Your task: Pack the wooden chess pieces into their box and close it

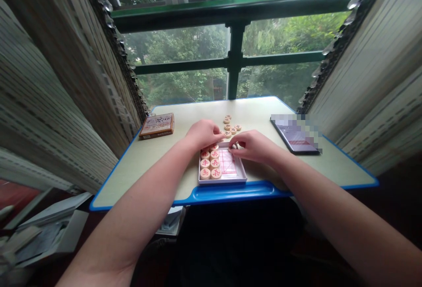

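Xiangqi pieces (215,163), at the near edge of a small table (263,107), partly in a shallow tray and partly loose beyond it. Right hand (253,143): thumb and fingertips pinch a piece, mostly hidden, at the tray's far right corner. Left hand (203,132): fingers curled, tips beside the nearest loose pieces above the tray's far wall; whether they grip anything I cannot tell from here.

The work appears partway along. Done: two columns of pieces stand flat along the left wall of the tray (244,174), the far ends partly hidden by the left hand. Left over: a loose scatter of pieces (227,127) beyond the far wall, toward the table's far edge.

The pieces are thick, pale discs, seemingly wood, with rounded sides; those in the tray bear red characters. The tray is white, rectangular and thin-walled; on its right side shows a printed sheet (227,164) with a red grid. Near the table's left edge lies a flat, brown-edged box (157,125) with a printed lid; near the right edge, a dark, glossy tablet (286,135), partly pixelated. The tabletop is smooth and pale, rimmed in blue, with a moulded groove (234,192) along its near edge.
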Motion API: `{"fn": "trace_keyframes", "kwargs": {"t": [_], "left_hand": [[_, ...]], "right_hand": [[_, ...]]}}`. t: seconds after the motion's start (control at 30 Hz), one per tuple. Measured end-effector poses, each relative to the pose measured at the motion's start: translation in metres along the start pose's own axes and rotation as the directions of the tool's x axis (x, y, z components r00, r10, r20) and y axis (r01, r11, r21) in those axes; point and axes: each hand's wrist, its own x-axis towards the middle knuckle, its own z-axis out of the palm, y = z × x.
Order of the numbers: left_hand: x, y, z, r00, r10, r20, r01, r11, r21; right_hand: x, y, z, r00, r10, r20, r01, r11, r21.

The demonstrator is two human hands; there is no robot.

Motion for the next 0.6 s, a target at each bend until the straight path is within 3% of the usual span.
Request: {"fn": "trace_keyframes", "kwargs": {"t": [0.17, 0.37, 0.47, 0.6], "left_hand": [[0.0, -0.001, 0.0016, 0.998, -0.043, 0.039, 0.046, 0.995, -0.089], [0.001, -0.0036, 0.0047, 0.999, -0.01, 0.053, 0.017, 0.991, -0.132], [0.0014, -0.0047, 0.0051, 0.998, -0.029, 0.049, 0.035, 0.989, -0.144], [0.0019, -0.0064, 0.0046, 0.998, -0.049, 0.043, 0.054, 0.991, -0.119]], "right_hand": [[-0.0012, -0.0012, -0.0001, 1.0, 0.012, -0.009, -0.012, 1.0, 0.001], [-0.0037, 0.0005, -0.0048, 0.998, 0.018, -0.053, -0.016, 1.0, 0.026], [-0.0034, 0.0026, -0.0064, 0.994, 0.031, -0.104, -0.032, 0.999, -0.015], [-0.0029, 0.0035, -0.0058, 0.995, 0.064, -0.081, -0.071, 0.994, -0.085]]}}
